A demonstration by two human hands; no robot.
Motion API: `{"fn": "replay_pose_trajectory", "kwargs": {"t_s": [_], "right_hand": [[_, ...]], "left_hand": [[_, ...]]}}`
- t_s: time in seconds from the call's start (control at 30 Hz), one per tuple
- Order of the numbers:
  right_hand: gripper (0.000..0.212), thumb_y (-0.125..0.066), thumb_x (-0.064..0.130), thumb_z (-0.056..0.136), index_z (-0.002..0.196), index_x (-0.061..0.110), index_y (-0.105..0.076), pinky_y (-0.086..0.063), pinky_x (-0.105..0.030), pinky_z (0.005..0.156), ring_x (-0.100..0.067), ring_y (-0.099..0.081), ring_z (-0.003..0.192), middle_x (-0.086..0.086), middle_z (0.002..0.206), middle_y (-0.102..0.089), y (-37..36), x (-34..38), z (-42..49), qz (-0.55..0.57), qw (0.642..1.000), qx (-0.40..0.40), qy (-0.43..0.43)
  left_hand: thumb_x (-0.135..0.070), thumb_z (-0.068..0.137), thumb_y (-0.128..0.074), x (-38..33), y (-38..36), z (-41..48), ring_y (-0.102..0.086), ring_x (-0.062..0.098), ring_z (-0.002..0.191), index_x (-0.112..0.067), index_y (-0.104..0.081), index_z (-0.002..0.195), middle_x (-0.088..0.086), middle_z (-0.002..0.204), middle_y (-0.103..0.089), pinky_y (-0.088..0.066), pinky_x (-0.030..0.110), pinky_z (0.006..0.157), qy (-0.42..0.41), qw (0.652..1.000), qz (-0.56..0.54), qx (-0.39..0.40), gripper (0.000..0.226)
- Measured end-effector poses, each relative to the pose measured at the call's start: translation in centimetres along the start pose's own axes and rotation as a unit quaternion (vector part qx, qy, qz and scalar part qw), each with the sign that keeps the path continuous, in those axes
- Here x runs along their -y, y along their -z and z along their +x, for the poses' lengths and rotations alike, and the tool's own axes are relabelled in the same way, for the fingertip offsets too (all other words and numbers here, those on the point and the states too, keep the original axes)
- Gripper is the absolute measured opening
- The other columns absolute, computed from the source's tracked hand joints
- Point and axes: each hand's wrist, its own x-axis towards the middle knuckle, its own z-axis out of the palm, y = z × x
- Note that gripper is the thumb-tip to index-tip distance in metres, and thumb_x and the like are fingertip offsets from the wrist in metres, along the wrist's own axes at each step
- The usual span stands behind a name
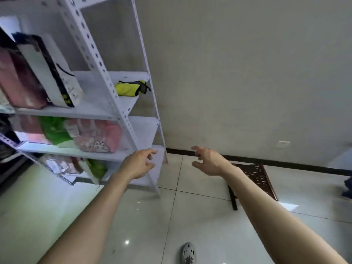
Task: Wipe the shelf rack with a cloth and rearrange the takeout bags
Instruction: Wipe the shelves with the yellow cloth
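A white metal shelf rack (122, 111) stands against the wall at the left. A yellow cloth (128, 88) lies bunched at the right end of an upper shelf. On that shelf stand a white and black takeout bag (51, 73) and a pink bag (17, 80). The shelf below holds a green bag (55, 132) and a pink patterned bag (95, 136); more bags (76, 166) sit lower down. My left hand (139, 164) reaches out in front of the rack's right end, fingers apart, holding nothing. My right hand (207, 161) is stretched out beside it, also open and holding nothing.
A dark carved wooden stool (255, 178) stands on the tiled floor at the right, near the black skirting of the wall. My grey perforated shoe (188, 252) shows at the bottom. A wall socket (283, 144) sits low on the wall.
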Motion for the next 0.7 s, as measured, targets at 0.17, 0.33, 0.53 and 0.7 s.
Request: {"fn": "replay_pose_trajectory", "kwargs": {"t_s": [0.17,0.33,0.53,0.7], "right_hand": [[0.065,-0.066,0.038,0.099,0.157,0.021,-0.041,-0.052,-0.042,0.105,-0.029,-0.063,0.129,-0.007,0.149,-0.061,0.6,4.5,6.1,-0.029,0.998,0.019,0.051],[0.065,-0.065,0.036,0.101,0.159,0.019,-0.04,-0.051,-0.04,0.105,-0.029,-0.062,0.129,-0.008,0.147,-0.061,2.1,8.0,10.7,-0.055,0.993,0.016,0.103],[0.064,-0.066,0.036,0.1,0.158,0.023,-0.043,-0.051,-0.036,0.102,-0.024,-0.065,0.124,-0.006,0.146,-0.062,3.4,11.3,15.1,-0.054,0.986,0.014,0.156],[0.061,-0.064,0.04,0.101,0.157,0.026,-0.044,-0.053,-0.036,0.101,-0.02,-0.065,0.123,-0.002,0.146,-0.061,5.0,13.0,19.6,-0.056,0.979,0.018,0.196]], "left_hand": [[-0.036,0.098,-0.076,4.3,2.8,0.5,-0.072,0.008,0.098,-0.038,-0.061,0.143,-0.016,0.123,-0.068,-0.061,0.041,0.091,0.043,0.997,-0.037,-0.045,0.047],[-0.036,0.099,-0.075,7.2,5.7,1.5,-0.07,0.003,0.094,-0.04,-0.06,0.142,-0.018,0.122,-0.067,-0.061,0.04,0.089,0.063,0.993,-0.053,-0.085,0.045],[-0.039,0.099,-0.074,8.7,8.1,2.5,-0.065,-0.004,0.092,-0.043,-0.059,0.141,-0.023,0.116,-0.065,-0.059,0.038,0.088,0.083,0.985,-0.063,-0.137,0.045],[-0.03,0.098,-0.072,9.5,10.1,3.6,-0.068,0.009,0.101,-0.038,-0.059,0.143,-0.017,0.122,-0.068,-0.058,0.038,0.091,0.111,0.976,-0.067,-0.176,0.047]]}}
